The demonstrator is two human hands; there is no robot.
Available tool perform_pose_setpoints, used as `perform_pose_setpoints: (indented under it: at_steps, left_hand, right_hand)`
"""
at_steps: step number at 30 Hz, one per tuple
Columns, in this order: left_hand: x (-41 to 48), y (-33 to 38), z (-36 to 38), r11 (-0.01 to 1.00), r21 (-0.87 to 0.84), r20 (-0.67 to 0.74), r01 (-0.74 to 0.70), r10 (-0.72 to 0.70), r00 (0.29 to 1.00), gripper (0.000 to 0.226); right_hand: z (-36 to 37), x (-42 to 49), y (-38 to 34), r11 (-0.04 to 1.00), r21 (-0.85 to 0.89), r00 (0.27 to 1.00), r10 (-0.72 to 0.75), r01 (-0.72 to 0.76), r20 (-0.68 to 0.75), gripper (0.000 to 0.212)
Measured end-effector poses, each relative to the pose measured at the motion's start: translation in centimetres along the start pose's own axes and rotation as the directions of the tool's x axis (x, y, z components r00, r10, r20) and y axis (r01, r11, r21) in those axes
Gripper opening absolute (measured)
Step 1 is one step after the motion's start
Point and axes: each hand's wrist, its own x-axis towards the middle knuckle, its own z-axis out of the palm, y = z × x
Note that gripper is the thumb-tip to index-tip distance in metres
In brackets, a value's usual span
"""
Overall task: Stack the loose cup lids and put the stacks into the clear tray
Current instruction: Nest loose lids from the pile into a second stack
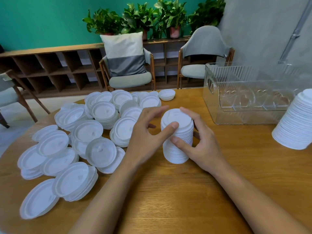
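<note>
White lid stack (177,153) | left hand (143,137), right hand (202,144) hold | clear tray (244,105) apart

Rear wall (42,19) teal; right-hand wall (261,22) plain grey, with a slanting metal pipe (293,34), possibly conduit. Low wooden cubby shelf (50,65) along the teal wall, with a row of potted plants (152,16) on top. Three wood-framed armchairs with pale grey upholstery: centre chair (130,80) holding a white-and-grey cushion (125,53), right chair (206,41), and a left chair (8,93) cut by the frame edge; pale floor (50,102); oak-grain desk (185,191) in front.
</note>
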Motion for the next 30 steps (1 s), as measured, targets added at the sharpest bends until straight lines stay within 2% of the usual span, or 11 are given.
perform_pose_setpoints:
  at_steps: [3,6,10,16,19,25,27,30]
  left_hand:
    - [0.2,-0.1,-0.4,0.993,-0.104,0.109,0.051,-0.039,0.993,0.058]
    - [0.1,-0.1,-0.2,0.992,-0.123,0.060,0.040,-0.033,0.998,0.048]
    - [-0.2,-0.5,0.2,0.991,-0.128,0.022,0.025,-0.022,1.000,0.046]
    - [-0.4,-1.0,0.9,0.993,-0.117,0.090,0.028,-0.018,0.996,0.049]
    - [-0.8,-1.4,1.7,0.986,-0.169,0.081,0.012,0.002,0.997,0.049]
    - [-1.5,-2.3,2.4,0.979,-0.202,0.046,-0.019,0.029,0.999,0.057]
    - [-1.6,-2.6,2.4,0.982,-0.190,0.062,-0.018,0.030,0.998,0.063]
    - [-1.5,-3.1,2.3,0.983,-0.181,0.099,-0.019,0.037,0.994,0.076]
  right_hand:
    - [0.0,0.0,0.0,1.000,0.003,1.000,0.003,-0.003,0.002,0.078]
    - [0.1,0.0,0.0,1.000,0.011,1.000,0.013,-0.013,-0.001,0.082]
    - [0.0,0.0,0.0,1.000,0.002,1.000,0.006,-0.006,0.010,0.080]
    - [0.0,-0.1,0.0,1.000,0.005,0.999,0.025,-0.025,0.045,0.073]
    - [0.2,-0.2,0.0,0.998,-0.004,0.995,0.056,-0.056,0.081,0.083]
    - [0.2,-1.0,-0.3,0.985,-0.122,0.986,0.137,-0.125,0.096,0.126]
    - [0.3,-1.3,-0.5,0.981,-0.166,0.987,0.123,-0.106,0.099,0.126]
    - [0.6,-1.6,-0.4,0.979,-0.189,0.993,0.097,-0.081,0.074,0.114]
